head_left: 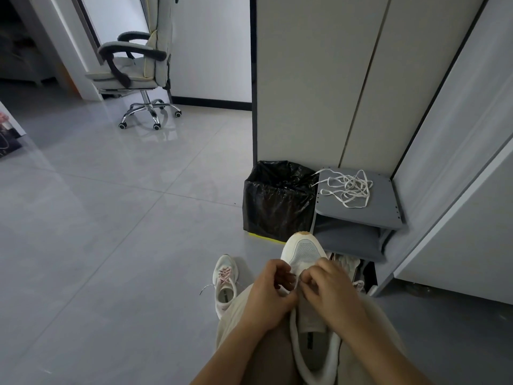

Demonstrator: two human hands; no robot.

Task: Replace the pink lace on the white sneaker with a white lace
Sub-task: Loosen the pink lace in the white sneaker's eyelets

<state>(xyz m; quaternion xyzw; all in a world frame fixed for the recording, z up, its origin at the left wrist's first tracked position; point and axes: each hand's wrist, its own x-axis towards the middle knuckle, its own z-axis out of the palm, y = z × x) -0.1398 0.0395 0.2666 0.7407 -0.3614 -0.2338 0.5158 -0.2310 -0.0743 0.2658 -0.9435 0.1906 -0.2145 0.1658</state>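
Your fingers hide the eyelet row of the white mesh sneaker with the cream sole [305,252], so you cannot tell whether any lace is threaded there. Both grips are narrow, with the fingers curled tight. The left grip [273,284] and the right grip [327,287] meet knuckle to knuckle over the tongue. Whether they pinch a lace end or the shoe's edge cannot be told. The sneaker's heel is cut off by the bottom edge of the view, and the low compartment just right of the right grip holds pale things too dim to name.

The sneaker lies along your lap on the beige trousers [236,315], with its toe pointing out beyond both grips and its opening back toward you. Just left of the left grip, down on the floor, sits the second white sneaker [225,297], with the pink lace [225,273] crossed through its eyelets. Well beyond the right grip, the loose white lace [347,188] lies tangled on the grey shelf top [383,207].

Left of that shelf stands a black plastic bin bag [277,198], touching its side. Behind both rises a tall off-white cabinet [319,79]. The glossy grey tiled floor [111,204] runs far out past the left grip to a pale swivel chair with dark armrests [138,70] by a doorway.
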